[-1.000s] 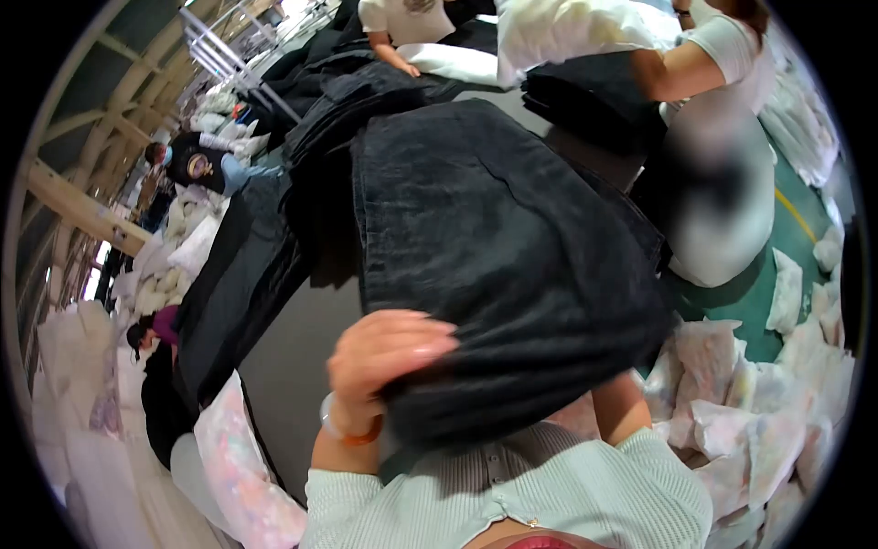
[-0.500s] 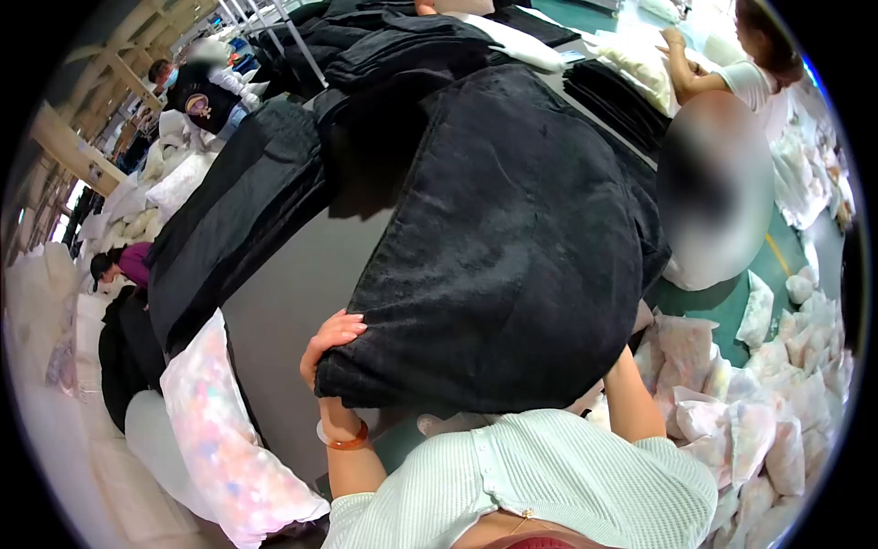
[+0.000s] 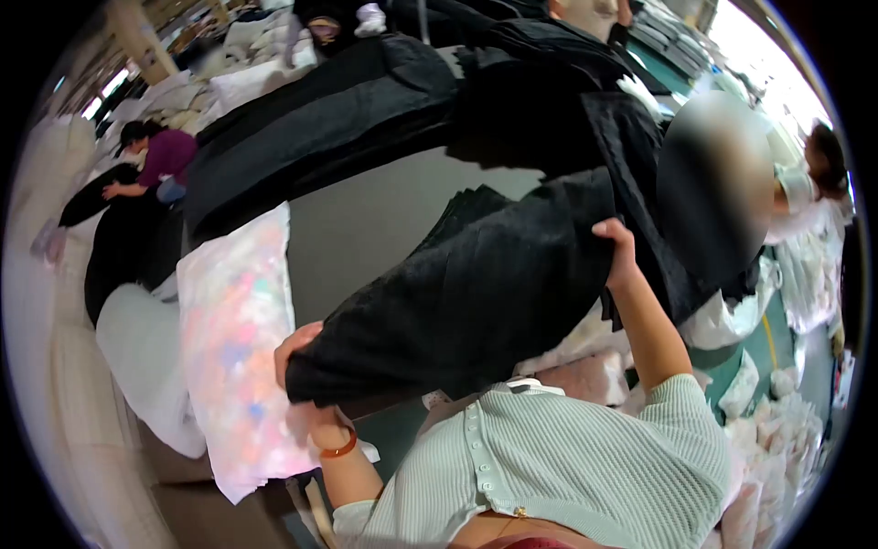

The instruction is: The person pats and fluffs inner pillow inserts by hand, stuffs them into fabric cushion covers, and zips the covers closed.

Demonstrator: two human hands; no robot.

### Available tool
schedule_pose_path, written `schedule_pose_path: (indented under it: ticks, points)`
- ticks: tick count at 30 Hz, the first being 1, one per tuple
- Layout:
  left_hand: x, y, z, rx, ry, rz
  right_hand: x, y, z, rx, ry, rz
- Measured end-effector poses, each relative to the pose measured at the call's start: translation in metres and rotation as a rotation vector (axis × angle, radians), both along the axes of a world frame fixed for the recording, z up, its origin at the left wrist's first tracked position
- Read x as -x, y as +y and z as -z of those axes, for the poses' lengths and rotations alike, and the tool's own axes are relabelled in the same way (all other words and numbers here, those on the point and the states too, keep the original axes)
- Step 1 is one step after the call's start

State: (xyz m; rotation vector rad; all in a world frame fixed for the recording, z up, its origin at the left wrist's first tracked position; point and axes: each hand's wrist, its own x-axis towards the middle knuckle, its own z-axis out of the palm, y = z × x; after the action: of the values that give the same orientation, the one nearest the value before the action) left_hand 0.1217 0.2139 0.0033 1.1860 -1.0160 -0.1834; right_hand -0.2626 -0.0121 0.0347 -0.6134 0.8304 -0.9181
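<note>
A large piece of black plush cloth (image 3: 466, 293) is stretched slantwise between my hands, in front of my body and above the grey table. My left hand (image 3: 297, 355) is closed on its lower left end, with the fingers partly behind the cloth. At its upper right edge my right hand (image 3: 619, 245) grips it, thumb in front. Just left of my left hand, a white pillow insert with coloured filling (image 3: 236, 339) leans by the table edge. Whether the black cloth is one layer or a sewn cover, I cannot tell.
Stacked black cloth (image 3: 320, 123) runs along the far side of the grey table (image 3: 366, 215). A plain white insert (image 3: 146, 366) lies at left. A person in purple (image 3: 167, 156) bends over black cloth farther left. Filled bags (image 3: 777, 430) cover the floor at right.
My right hand has come up from beneath the cloth to its upper right edge. The cloth has narrowed into a slanted band, baring more table. My view has turned toward the left.
</note>
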Motion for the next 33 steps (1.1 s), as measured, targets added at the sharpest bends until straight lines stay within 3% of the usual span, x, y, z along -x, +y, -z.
schedule_pose_path:
  ticks: [2, 4, 6, 7, 9, 10, 12, 13, 15, 16, 17, 18, 19, 21, 22, 23, 25, 27, 28, 29, 30, 31, 32, 33]
  points:
    - [-0.002, 0.024, -0.026, 0.22, -0.089, 0.022, -0.03, -0.011, -0.026, 0.022, -0.149, -0.037]
    - [0.005, 0.043, -0.039, 0.243, -0.112, -0.159, -0.046, -0.009, -0.041, 0.075, -0.105, -0.08]
    - [0.014, 0.058, -0.042, 0.284, -0.175, -0.108, -0.048, -0.017, -0.033, 0.046, 0.048, -0.082]
    - [0.024, 0.053, -0.044, 0.405, -0.172, 0.045, -0.044, -0.024, -0.026, 0.001, 0.163, -0.024]
    - [0.035, 0.063, -0.049, 0.125, -0.195, 0.292, -0.046, -0.032, -0.027, -0.14, 0.411, 0.029]
    - [0.051, 0.062, -0.053, -0.014, -0.195, 0.29, -0.046, -0.041, -0.025, -0.144, 0.421, 0.009]
    - [0.05, 0.051, -0.041, -0.222, -0.154, 0.182, -0.045, -0.062, -0.019, -0.121, 0.412, -0.14]
    - [0.052, 0.037, -0.039, -0.105, -0.089, 0.089, -0.049, -0.073, -0.016, -0.078, 0.427, -0.183]
    - [0.02, 0.023, -0.014, -0.211, -0.112, -0.27, -0.078, -0.088, -0.025, -0.053, 0.32, -0.3]
    - [0.028, 0.012, -0.037, -0.169, 0.168, -0.404, -0.091, -0.111, -0.018, 0.05, 0.258, -0.449]
    - [-0.004, 0.016, -0.023, 0.131, 0.001, -0.361, -0.117, -0.101, -0.047, 0.115, 0.269, -0.432]
    - [-0.001, 0.023, -0.053, 0.05, -0.23, -0.561, -0.137, -0.104, -0.068, 0.13, 0.174, -0.56]
    - [0.002, 0.03, -0.084, -0.024, -0.441, -0.795, -0.158, -0.111, -0.079, 0.263, 0.145, -0.513]
    - [0.035, 0.029, -0.14, 0.248, -0.558, -0.911, -0.179, -0.123, -0.119, 0.339, -0.031, -0.605]
    - [0.044, 0.031, -0.163, 0.337, -0.855, -0.966, -0.186, -0.132, -0.137, 0.405, -0.025, -0.631]
    - [0.059, 0.034, -0.181, 0.337, -0.879, -0.974, -0.19, -0.15, -0.147, 0.451, -0.01, -0.719]
    - [0.093, 0.044, -0.207, 0.398, -0.831, -0.399, -0.195, -0.178, -0.16, 0.773, 0.263, -0.64]
    - [0.127, 0.027, -0.212, 0.407, -0.793, -0.108, -0.201, -0.239, -0.151, 1.249, 0.521, -0.641]
    - [0.158, -0.002, -0.207, 0.147, -0.94, 0.024, -0.199, -0.263, -0.144, 1.546, 0.639, -0.682]
    - [0.196, -0.037, -0.2, -0.12, -1.069, 0.153, -0.184, -0.257, -0.141, 1.776, 0.931, -0.525]
    - [0.235, -0.07, -0.191, -0.393, -1.177, 0.278, -0.171, -0.266, -0.135, 1.817, 1.166, -0.624]
    - [0.264, -0.107, -0.147, -0.092, -1.065, 0.183, -0.152, -0.283, -0.127, 2.038, 1.203, -0.67]
    - [0.286, -0.135, -0.106, -0.241, -0.989, 0.326, -0.142, -0.314, -0.103, 2.033, 1.033, -0.631]
    - [0.302, -0.165, -0.068, -0.311, -0.94, 0.475, -0.123, -0.313, -0.099, 1.948, 1.079, -0.624]
